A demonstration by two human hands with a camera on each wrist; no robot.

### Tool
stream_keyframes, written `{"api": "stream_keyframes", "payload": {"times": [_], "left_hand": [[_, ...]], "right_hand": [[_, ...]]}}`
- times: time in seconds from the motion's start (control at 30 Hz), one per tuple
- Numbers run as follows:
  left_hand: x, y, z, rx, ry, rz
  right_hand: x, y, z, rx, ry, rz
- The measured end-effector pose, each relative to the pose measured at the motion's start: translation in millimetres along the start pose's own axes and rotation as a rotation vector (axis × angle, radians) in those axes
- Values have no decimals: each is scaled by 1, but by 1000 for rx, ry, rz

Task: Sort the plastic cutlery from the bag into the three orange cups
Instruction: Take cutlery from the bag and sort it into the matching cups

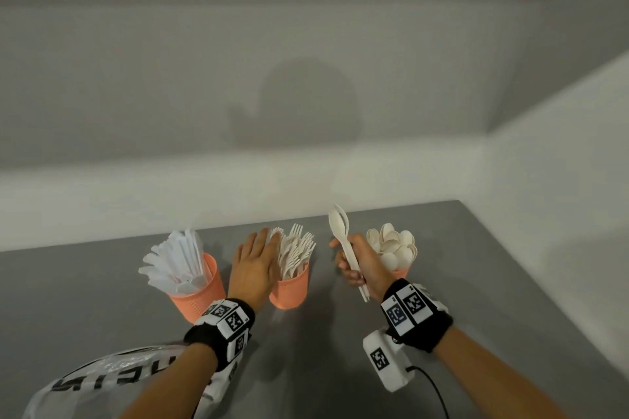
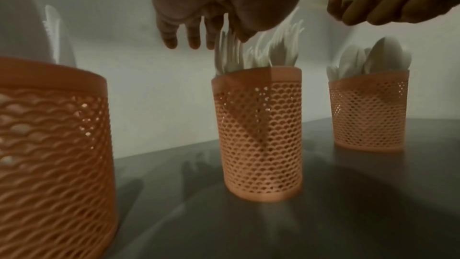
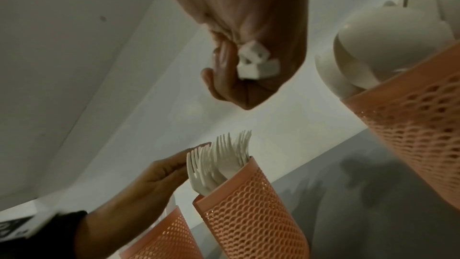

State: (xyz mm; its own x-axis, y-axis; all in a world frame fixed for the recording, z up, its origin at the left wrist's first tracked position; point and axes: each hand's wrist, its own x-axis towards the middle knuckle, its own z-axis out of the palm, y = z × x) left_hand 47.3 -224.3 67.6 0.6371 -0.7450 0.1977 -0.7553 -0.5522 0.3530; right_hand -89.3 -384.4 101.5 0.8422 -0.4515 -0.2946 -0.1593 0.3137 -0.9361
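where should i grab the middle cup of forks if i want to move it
Grip the middle cup around its lower mesh wall, coming from the near side or the right. The forks fan out above the rim and the left hand lies flat against them on the left, so the top and left are blocked. The wall is bare and upright.

The bag (image 1: 102,381) runs off the head view's lower left edge, its print only partly legible. In the left wrist view the knife cup (image 2: 52,155) is blurred and cut by the left edge. The right hand (image 1: 357,260) hides the middle of its spoons (image 1: 342,231), so their count is unclear.
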Motion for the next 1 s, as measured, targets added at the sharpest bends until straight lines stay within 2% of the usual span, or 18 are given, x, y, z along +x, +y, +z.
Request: {"api": "stream_keyframes", "payload": {"times": [0.3, 0.4, 0.53, 0.6, 0.7, 0.77, 0.87, 1.0], "left_hand": [[-2, 12, -8, 119, -225, -20], [-5, 13, -9, 156, -246, -31], [-5, 13, -17, 85, -269, -111], [-7, 18, -21, -7, -202, -111], [-5, 32, -27, -222, 53, -63], [-1, 49, -32, -423, 156, -80], [8, 83, -40, -774, 149, -214], [16, 116, -45, -1116, 18, -382]], "right_hand": [[0, 3, 2, -66, 61, -52], [-2, 1, 7, -108, 84, -80], [-8, -3, 10, -190, 105, -102], [-11, -5, 11, -228, 130, -126], [-8, -5, 13, -256, 222, -217], [-5, -2, 14, -362, 311, -298], [-5, 4, 16, -552, 409, -397], [-14, 5, 19, -843, 473, -505]]}}
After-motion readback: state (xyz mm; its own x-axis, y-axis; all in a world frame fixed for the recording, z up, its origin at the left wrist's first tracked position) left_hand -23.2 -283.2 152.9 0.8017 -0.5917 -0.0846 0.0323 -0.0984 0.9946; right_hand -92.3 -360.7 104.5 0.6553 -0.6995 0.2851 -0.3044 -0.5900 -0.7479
